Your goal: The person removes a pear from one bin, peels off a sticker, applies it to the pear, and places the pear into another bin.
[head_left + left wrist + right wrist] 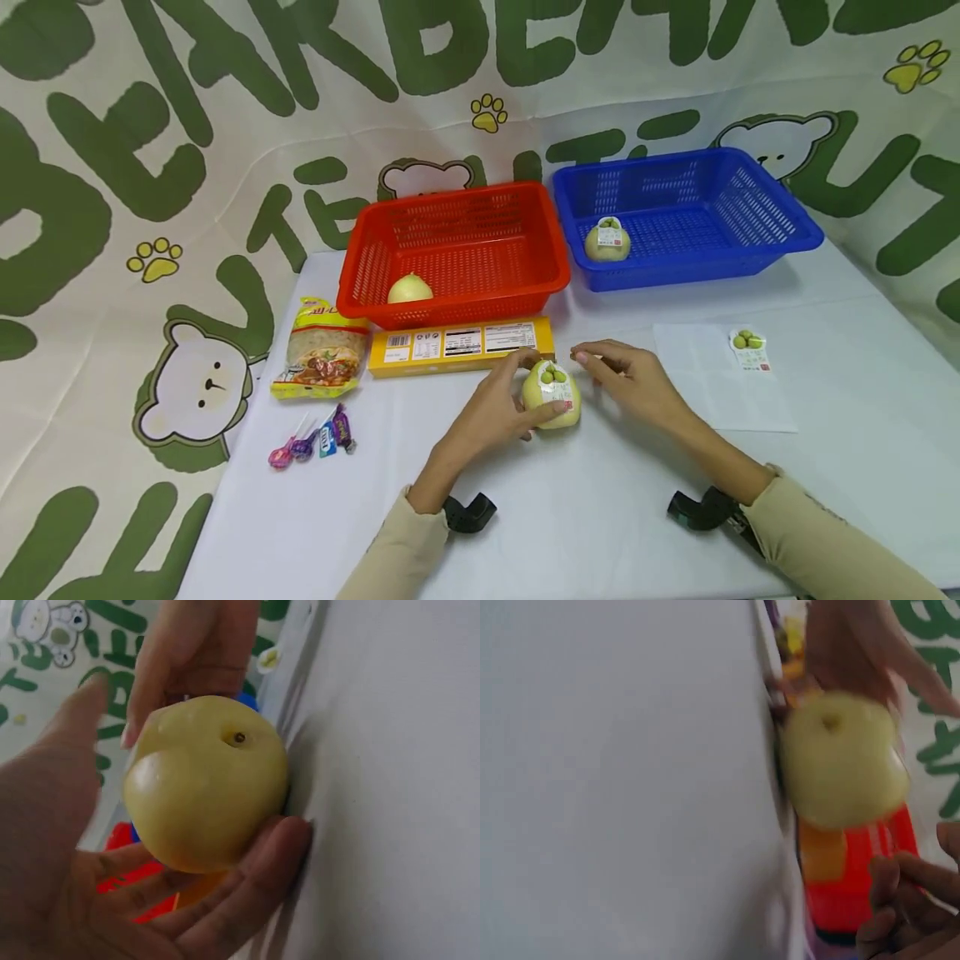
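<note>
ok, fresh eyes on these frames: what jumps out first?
The yellow pear with a green-fruit sticker sits mid-table, the left hand gripping it while the right hand hovers just beside it, fingers loosely curled. Behind them stand a red basket holding one pale round fruit and a blue basket holding another stickered pear.

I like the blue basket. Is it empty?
No, the blue basket holds one pale fruit with a sticker on it, seen in the head view.
</note>
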Demonstrator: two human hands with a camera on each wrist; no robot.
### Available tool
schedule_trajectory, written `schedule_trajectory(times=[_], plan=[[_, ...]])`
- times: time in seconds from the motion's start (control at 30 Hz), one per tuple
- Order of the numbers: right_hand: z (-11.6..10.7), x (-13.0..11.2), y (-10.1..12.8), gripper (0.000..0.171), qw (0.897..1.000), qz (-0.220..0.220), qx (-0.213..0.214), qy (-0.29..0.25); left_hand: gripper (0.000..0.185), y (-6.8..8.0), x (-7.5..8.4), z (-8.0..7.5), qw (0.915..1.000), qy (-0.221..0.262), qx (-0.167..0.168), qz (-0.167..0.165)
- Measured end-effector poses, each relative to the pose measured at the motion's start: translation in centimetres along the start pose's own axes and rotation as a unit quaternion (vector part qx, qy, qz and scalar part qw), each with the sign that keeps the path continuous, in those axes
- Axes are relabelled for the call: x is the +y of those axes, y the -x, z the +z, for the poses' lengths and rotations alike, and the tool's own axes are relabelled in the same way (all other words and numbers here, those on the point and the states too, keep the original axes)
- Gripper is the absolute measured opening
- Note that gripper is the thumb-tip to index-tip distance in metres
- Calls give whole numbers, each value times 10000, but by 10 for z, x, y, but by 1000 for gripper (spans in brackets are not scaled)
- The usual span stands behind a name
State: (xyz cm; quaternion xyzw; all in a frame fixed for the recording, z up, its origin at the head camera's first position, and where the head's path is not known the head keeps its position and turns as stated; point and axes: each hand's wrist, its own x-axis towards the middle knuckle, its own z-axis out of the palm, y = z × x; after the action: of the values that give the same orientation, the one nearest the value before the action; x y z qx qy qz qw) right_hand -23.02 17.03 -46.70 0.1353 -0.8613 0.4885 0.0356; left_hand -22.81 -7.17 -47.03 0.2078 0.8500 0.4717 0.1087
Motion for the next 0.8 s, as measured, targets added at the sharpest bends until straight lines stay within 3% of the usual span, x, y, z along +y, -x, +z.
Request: schedule_trajectory(times=[0.07,0.13,0.23,0.4,0.57,0.67,0.8], plan=[[-21,4,-2,25,9963,-652,255,497,87,1,-1,0,9988,-411,-137,223],[-44,7,-6,21,9844,-1153,584,1197,93,2,-1,1,9955,-811,-112,468],[-86,11,-11,26,9667,-1275,793,2070,94,1,-2,4,9911,-1163,64,647],[-165,34,-29,42,9504,-447,736,2988,92,-7,8,7,9896,-1084,311,892],[-233,67,-44,66,9396,695,472,3318,90,-27,41,-4,9914,-411,321,1200],[-256,79,-47,75,9359,1134,213,3328,88,-48,64,-15,9881,-278,360,1471],[-263,85,-49,78,9383,1285,82,3208,86,-82,89,-29,9830,-498,446,1709]])
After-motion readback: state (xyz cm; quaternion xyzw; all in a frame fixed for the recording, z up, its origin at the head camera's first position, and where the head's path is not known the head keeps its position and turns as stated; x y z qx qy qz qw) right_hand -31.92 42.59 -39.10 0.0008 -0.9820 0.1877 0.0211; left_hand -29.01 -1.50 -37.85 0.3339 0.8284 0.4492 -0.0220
